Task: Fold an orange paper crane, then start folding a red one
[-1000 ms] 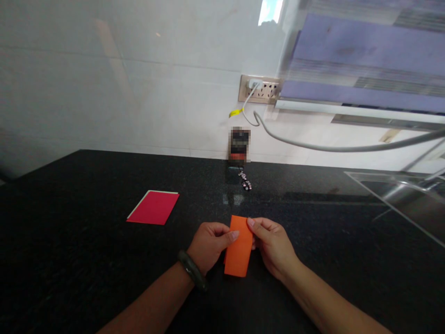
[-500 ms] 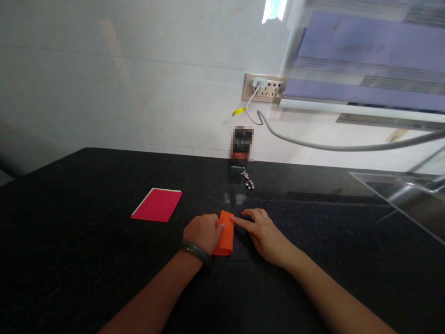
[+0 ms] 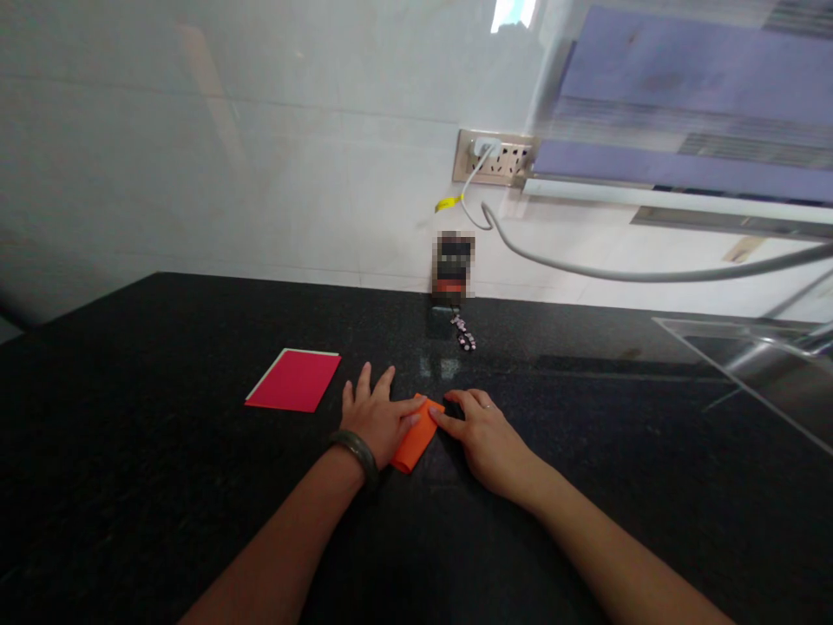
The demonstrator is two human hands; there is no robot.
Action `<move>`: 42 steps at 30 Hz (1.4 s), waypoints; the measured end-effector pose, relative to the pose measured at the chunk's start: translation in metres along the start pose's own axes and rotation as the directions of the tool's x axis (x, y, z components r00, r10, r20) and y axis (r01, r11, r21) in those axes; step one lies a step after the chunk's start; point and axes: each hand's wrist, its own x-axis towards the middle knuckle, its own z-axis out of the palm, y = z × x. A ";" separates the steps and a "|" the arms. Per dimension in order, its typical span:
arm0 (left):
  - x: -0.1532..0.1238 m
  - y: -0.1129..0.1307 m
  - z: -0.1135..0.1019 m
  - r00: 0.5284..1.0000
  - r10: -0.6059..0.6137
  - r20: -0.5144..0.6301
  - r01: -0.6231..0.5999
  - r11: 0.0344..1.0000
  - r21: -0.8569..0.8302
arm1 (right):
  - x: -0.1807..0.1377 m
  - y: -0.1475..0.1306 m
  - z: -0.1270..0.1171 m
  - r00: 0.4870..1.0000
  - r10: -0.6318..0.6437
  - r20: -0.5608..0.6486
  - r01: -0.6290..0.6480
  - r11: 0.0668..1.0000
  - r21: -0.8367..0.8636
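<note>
A folded piece of orange paper (image 3: 417,441) lies tilted on the dark counter between my hands, its near end forming a rounded fold. My left hand (image 3: 376,418) lies with its fingers spread, the index finger and thumb resting on the paper's upper left part. A dark bangle circles that wrist. On the other side, my right hand (image 3: 487,438) has its fingers bent, with the thumb on the paper's upper right edge and the index fingertip close to the corner. The underside of the paper is hidden.
To the left lies a stack of square paper (image 3: 292,380), red on top with a pale edge behind. A blurred-out dark object (image 3: 454,265) with a beaded strap (image 3: 464,333) leans against the wall. A sink (image 3: 768,365) is at right; a grey cable (image 3: 586,271) hangs from the socket (image 3: 498,158).
My left hand has gone from curled to spread fingers. The orange paper has turned, its near end swinging left. My right hand has shifted slightly left and stays at the paper's right edge.
</note>
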 end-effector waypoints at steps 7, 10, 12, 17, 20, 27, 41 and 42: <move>-0.001 0.001 0.000 1.000 -0.023 0.009 0.023 1.000 0.009 | -0.010 -0.038 -0.009 0.993 -0.084 0.088 0.084 0.996 0.005; 0.000 0.001 -0.001 0.999 -0.035 0.026 0.035 0.999 0.008 | -0.018 -0.056 -0.019 0.986 -0.082 0.146 0.081 0.997 0.011; 0.000 0.001 -0.001 0.999 -0.045 0.031 0.045 0.999 0.009 | -0.023 -0.061 -0.025 0.979 -0.134 0.156 0.124 0.990 0.068; 0.000 0.002 -0.001 0.999 -0.035 0.020 0.035 0.999 0.027 | -0.017 -0.036 -0.020 0.999 -0.050 0.003 0.045 0.930 0.365; 0.000 0.007 0.001 0.999 -0.020 -0.030 0.022 0.998 0.062 | -0.004 -0.012 -0.006 0.933 0.332 -0.136 -0.264 0.893 0.364; -0.004 0.022 0.007 0.998 0.029 -0.055 -0.024 0.996 0.087 | 0.008 -0.004 0.009 0.948 0.309 -0.075 -0.281 0.923 0.261; -0.007 0.025 0.001 0.988 0.139 -0.071 -0.152 0.957 -0.247 | 0.007 0.003 0.002 0.933 0.336 -0.128 -0.229 0.831 0.508; -0.007 0.026 -0.001 0.987 0.143 -0.076 -0.160 0.932 -0.325 | 0.008 0.004 0.003 0.929 0.344 -0.133 -0.208 0.786 0.582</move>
